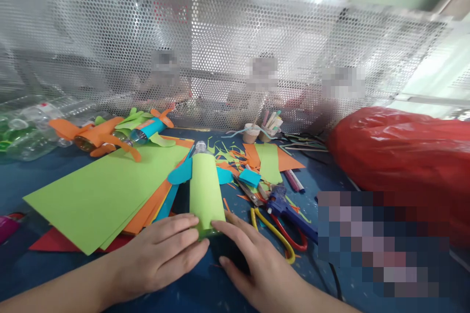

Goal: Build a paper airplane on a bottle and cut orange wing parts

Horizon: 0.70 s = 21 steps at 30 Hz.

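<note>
The big metal screen (227, 58) full of tiny round holes stands behind the bottle. The shiny, crinkly red plastic bag (396, 156) puffs up to the bottle's right. Flat, smooth green paper (110, 181) lies to its left. The clear plastic bottle (200, 147), wrapped in light green paper with round-ended blue wings (181, 172), lies on the blue table (154, 279). The left hand (165, 249) and right hand (257, 259) pinch its bottom end between them, fingers curved.
</note>
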Each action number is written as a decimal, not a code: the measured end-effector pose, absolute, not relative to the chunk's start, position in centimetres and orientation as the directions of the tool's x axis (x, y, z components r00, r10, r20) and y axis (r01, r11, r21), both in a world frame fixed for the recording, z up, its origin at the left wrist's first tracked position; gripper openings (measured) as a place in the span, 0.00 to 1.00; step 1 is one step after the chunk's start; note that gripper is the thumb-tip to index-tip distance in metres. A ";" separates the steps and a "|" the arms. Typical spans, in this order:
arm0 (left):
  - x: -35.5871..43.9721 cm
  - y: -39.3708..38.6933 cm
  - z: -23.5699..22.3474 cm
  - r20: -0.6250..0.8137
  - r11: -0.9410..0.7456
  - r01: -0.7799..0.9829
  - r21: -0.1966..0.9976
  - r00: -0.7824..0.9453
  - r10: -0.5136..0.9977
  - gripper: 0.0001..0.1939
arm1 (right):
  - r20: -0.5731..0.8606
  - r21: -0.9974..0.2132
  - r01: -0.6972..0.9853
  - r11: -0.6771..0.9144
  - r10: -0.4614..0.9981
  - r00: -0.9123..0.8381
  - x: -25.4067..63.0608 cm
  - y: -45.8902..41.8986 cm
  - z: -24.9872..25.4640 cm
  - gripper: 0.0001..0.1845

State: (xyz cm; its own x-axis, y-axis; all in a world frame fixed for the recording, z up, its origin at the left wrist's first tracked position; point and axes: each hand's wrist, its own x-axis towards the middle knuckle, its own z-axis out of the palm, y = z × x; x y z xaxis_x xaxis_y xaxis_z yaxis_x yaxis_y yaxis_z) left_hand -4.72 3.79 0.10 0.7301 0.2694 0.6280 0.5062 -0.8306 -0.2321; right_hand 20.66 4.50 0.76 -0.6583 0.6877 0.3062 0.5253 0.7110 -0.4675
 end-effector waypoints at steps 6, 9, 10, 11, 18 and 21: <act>-5.0 4.5 1.1 0.660 -0.773 0.628 0.092 0.543 0.520 0.24 | 0.291 -0.491 0.521 0.698 0.696 -0.657 20.7 4.3 0.9 0.29; -5.3 6.0 2.2 0.481 -0.731 0.681 0.024 0.634 0.606 0.35 | 0.277 -0.486 0.547 0.681 0.714 -0.643 20.6 4.3 0.9 0.29; -5.5 6.7 2.5 0.438 -0.734 0.679 -0.003 0.661 0.609 0.38 | 0.275 -0.485 0.553 0.678 0.718 -0.639 20.6 4.3 1.0 0.29; -5.6 7.3 2.7 0.400 -0.739 0.673 -0.027 0.685 0.609 0.41 | 0.276 -0.484 0.554 0.678 0.719 -0.638 20.6 4.3 1.1 0.28; -5.8 11.3 3.0 0.280 -0.809 0.580 -0.099 0.796 0.537 0.39 | 0.274 -0.480 0.562 0.674 0.724 -0.633 20.4 4.2 1.3 0.30; -5.6 12.2 3.2 0.275 -0.835 0.535 -0.128 0.828 0.488 0.40 | 0.338 -0.462 0.578 0.673 0.736 -0.587 20.4 4.1 0.9 0.34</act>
